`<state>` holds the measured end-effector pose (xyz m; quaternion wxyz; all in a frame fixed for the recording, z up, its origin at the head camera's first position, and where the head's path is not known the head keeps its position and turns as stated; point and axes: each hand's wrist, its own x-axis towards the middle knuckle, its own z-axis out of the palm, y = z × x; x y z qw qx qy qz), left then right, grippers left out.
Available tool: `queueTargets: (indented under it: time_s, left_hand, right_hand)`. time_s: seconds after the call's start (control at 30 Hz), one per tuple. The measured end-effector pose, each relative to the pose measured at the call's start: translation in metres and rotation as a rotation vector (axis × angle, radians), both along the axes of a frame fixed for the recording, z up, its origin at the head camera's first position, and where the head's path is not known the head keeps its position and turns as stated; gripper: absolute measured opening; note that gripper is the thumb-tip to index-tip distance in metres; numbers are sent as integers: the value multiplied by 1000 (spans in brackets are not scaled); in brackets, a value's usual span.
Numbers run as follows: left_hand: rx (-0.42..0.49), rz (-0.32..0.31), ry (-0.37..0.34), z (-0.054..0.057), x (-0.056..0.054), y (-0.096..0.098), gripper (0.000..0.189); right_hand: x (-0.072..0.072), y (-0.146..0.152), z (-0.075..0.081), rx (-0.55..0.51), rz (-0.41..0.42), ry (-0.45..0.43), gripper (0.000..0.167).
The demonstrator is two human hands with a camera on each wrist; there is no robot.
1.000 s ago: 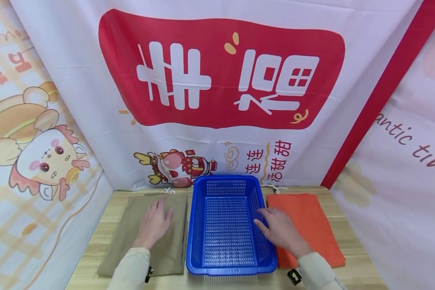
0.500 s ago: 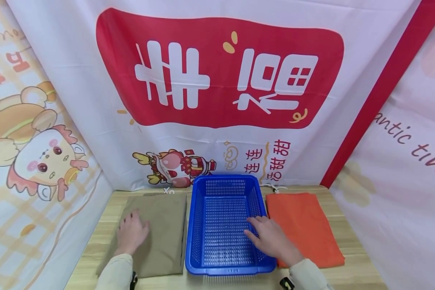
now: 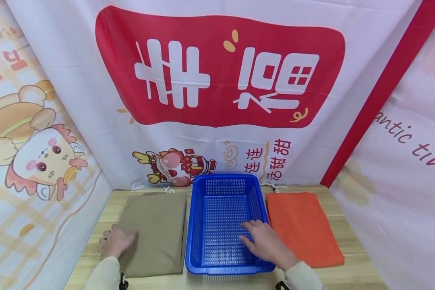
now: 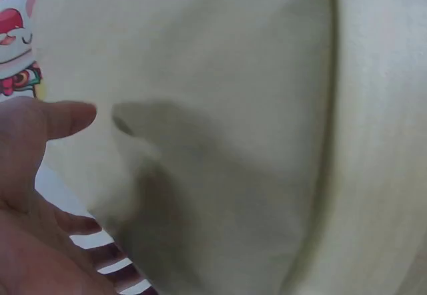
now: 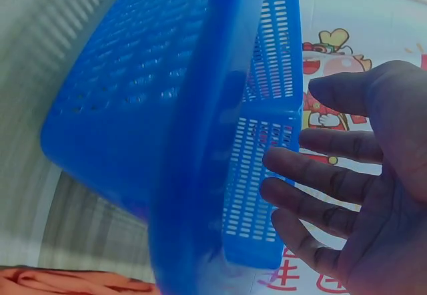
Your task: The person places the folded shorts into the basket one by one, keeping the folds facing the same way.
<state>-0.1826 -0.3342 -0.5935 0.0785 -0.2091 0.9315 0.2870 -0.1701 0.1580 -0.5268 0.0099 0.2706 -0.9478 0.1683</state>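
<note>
My left hand is at the left edge of a folded khaki cloth, its fingers spread. In the left wrist view the thumb stretches over the khaki cloth, and the other fingertips reach its edge; the hand's shadow falls across the fabric. My right hand hovers over the right side of a blue plastic basket, fingers extended and holding nothing. The right wrist view has this hand with spread fingers near the perforated wall of the basket. The basket's inside is bare.
A folded orange cloth lies right of the basket on the wooden table. Printed fabric hangs behind the table and on both sides. A thin white cord is at the back edge, behind the orange cloth.
My left hand has moved left and nearer, from above the middle of the khaki cloth to its left edge. The right hand has shifted left and slightly nearer, farther over the basket.
</note>
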Motion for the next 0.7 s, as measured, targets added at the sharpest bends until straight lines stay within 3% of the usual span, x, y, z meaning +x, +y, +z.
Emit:
queueTargets:
  time_s: [0.13, 0.27, 0.47, 0.7]
  left_hand:
    - [3, -29, -31, -9, 4, -6, 104]
    - [-17, -47, -14, -18, 9, -9, 103]
    - [-29, -5, 37, -23, 12, -7, 96]
    - [-21, 19, 42, -23, 17, -5, 94]
  right_hand:
    - [2, -5, 3, -7, 10, -8, 38]
    - [2, -12, 8, -20, 29, -17, 37]
    - [3, -31, 13, -38, 79, -39, 36]
    - [9, -62, 14, -48, 123, -48, 36]
